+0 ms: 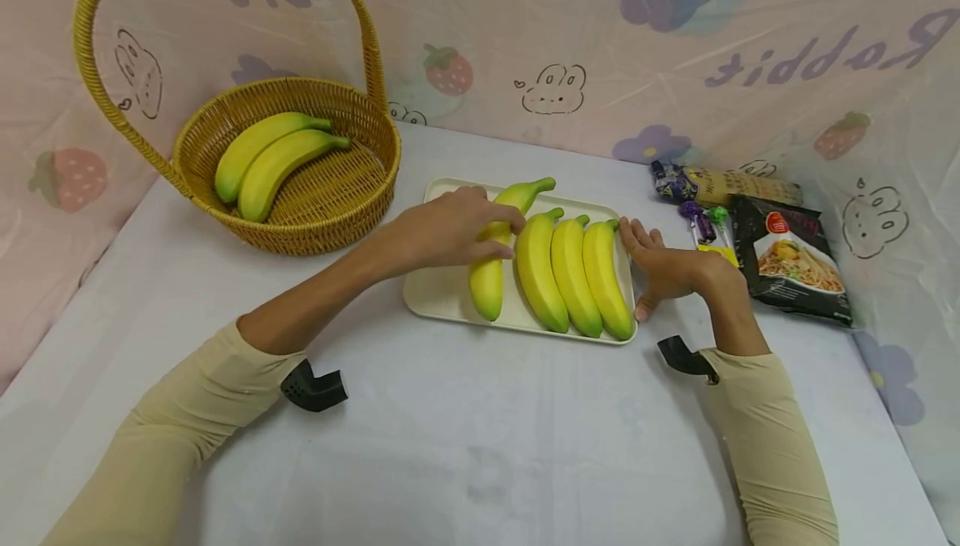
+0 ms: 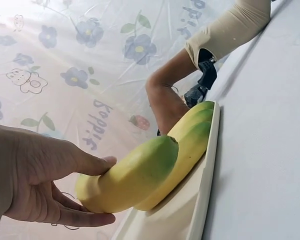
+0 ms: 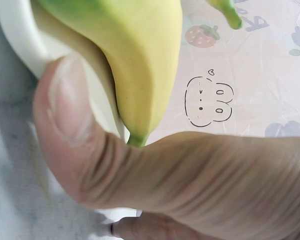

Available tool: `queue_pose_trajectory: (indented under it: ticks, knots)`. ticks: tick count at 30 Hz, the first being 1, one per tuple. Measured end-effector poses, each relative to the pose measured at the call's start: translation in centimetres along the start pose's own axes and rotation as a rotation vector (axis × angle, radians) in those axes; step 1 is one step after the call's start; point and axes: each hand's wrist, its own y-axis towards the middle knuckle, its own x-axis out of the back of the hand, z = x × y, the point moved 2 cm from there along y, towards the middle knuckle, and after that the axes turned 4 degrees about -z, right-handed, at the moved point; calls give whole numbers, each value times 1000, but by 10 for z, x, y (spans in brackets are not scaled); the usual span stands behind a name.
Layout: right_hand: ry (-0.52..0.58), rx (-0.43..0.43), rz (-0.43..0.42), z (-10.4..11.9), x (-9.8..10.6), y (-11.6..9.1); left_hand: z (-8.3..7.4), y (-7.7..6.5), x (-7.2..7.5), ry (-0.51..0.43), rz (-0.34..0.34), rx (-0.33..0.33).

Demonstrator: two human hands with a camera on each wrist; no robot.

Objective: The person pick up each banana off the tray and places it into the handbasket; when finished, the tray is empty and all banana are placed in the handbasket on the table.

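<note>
Head view: I see the left hand (image 1: 452, 231) gripping a banana (image 1: 487, 286) over the tray (image 1: 441, 292), long axis near edge to far — left of three bananas (image 1: 574, 278). Left wrist: thumb and fingers pinch it. Right wrist: right hand (image 3: 145, 167), uncurled, at the tray's right edge.

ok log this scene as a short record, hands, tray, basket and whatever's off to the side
left hand: grips one banana over the cream tray
right hand: at the tray's right end, thumb against its rim
tray load: three bananas side by side
wicker basket: two bananas, handle upright
far right: black noodle packet, yellow-and-purple packet
</note>
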Motion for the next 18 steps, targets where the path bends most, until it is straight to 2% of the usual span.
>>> queue_pose_trajectory:
  ticks: [6,10,14,18]
  knots:
    - [11,0,0,-1,0,0,-2,-2,6,48,-22,-13]
    - [14,2,2,0,1,0,-2,-3,8,64,-13,20]
    - [12,4,4,0,1,0,-2,-4,11,53,-6,58]
    - [13,8,7,1,1,0,0,-3,13,19,-27,68]
